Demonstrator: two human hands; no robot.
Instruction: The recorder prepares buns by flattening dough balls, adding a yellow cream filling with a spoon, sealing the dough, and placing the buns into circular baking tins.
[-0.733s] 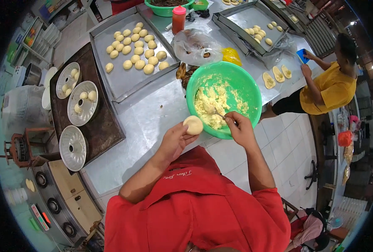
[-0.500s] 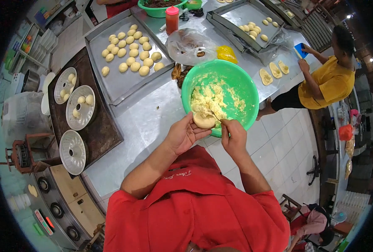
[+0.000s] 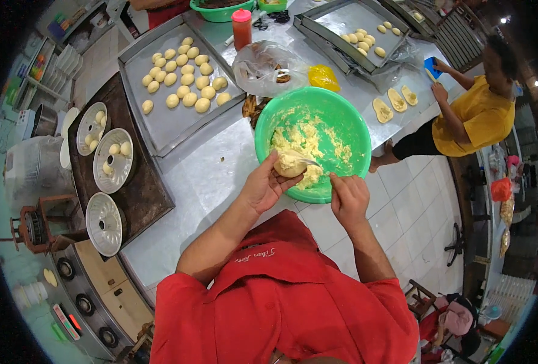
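A green bowl [image 3: 347, 127] of crumbly yellow filling [image 3: 302, 136] stands at the front edge of the steel table [image 3: 202, 170]. My left hand [image 3: 260, 188] holds a pale dough round [image 3: 287, 167] at the bowl's near rim, cupped in closed fingers. My right hand [image 3: 349, 200] grips a metal spoon [image 3: 314, 162], its head pressing filling onto the dough round. Behind the bowl lie a clear bag [image 3: 263, 64] and a yellow bag [image 3: 322, 77].
Dough balls sit on a steel tray [image 3: 147, 130]; fluted pans [image 3: 99, 233] rest on a dark tray [image 3: 141, 206]. Another tray [image 3: 326, 21], red bottle [image 3: 242, 30] and shaped dough pieces [image 3: 381, 109] are at the back. A person in yellow [image 3: 475, 121] stands right; others appear at the edges.
My left hand and the dough round have moved over the bowl's rim. The spoon has gone from down in the filling onto the dough, which now carries filling.
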